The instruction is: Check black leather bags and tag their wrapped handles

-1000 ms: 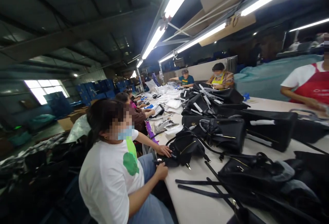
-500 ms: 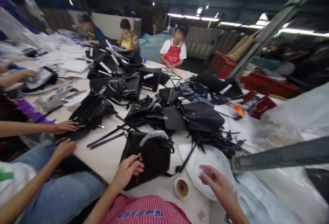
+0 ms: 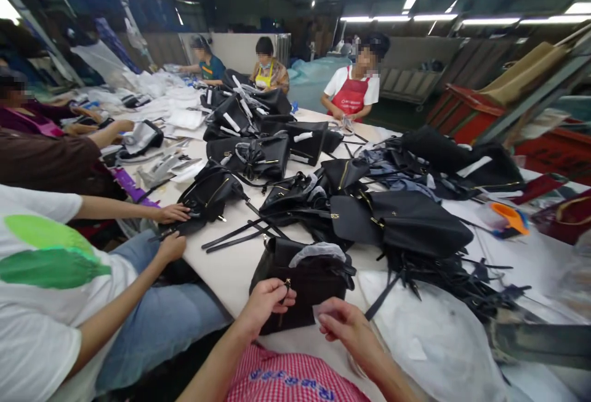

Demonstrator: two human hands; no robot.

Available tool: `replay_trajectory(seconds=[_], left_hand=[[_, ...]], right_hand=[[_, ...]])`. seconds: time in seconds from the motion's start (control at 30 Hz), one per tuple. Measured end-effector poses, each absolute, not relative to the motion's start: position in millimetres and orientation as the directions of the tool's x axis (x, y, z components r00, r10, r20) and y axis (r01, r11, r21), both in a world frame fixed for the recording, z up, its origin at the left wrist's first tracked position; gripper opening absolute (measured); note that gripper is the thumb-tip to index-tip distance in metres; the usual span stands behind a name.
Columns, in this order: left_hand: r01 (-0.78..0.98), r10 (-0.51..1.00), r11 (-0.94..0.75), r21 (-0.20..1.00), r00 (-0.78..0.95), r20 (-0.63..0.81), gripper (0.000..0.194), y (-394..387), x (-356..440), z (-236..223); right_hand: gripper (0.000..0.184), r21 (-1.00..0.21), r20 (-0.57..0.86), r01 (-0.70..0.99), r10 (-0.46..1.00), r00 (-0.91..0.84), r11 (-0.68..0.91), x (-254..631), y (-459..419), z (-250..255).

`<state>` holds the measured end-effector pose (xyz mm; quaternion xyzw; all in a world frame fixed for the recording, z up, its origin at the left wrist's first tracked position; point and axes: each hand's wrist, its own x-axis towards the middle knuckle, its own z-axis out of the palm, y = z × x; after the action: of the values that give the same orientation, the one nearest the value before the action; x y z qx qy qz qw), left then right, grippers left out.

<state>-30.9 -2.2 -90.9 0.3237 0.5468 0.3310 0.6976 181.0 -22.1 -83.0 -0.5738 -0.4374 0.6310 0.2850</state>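
Right hand has come across from the white plastic sheet to the black leather bag, fingers pinching a small pale scrap, too blurred to identify. Left hand clasps the gold zip pull. Bag sits at the counter's near edge.

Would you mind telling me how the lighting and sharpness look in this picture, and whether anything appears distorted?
In the head view, the fluorescent ceiling tubes light the white table fairly evenly without strong glare; the dark black bags lose some detail; the wide lens bends the edges of the scene and stretches the white T-shirt at left; the grey bar at lower right is blurred.
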Motion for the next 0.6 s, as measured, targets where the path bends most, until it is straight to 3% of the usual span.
replay_trajectory(seconds=[0.1, 0.27, 0.43, 0.6], left_hand=[[-0.122, 0.813, 0.575, 0.809, 0.195, -0.549, 0.035, -3.9, -33.6, -87.6], [-0.095, 0.813, 0.573, 0.814, 0.195, -0.549, 0.031, -6.6, -33.5, -91.5], [-0.061, 0.834, 0.55, 0.833, 0.107, -0.542, 0.028, -5.9, -27.6, -97.7], [-0.064, 0.844, 0.536, 0.842, 0.064, -0.533, 0.024, -7.0, -26.4, -96.6]], right_hand=[[0.009, -0.868, -0.478, 0.268, 0.848, -0.227, -0.418, 162.7, -15.0, -90.2], [0.016, -0.858, -0.481, 0.318, 0.849, -0.22, -0.404, 134.4, -2.9, -100.2], [0.018, -0.889, -0.434, 0.267, 0.87, -0.232, -0.373, 123.5, 3.4, -98.8], [0.012, -0.872, -0.488, 0.139, 0.847, -0.209, -0.469, 133.9, -0.7, -96.7]])
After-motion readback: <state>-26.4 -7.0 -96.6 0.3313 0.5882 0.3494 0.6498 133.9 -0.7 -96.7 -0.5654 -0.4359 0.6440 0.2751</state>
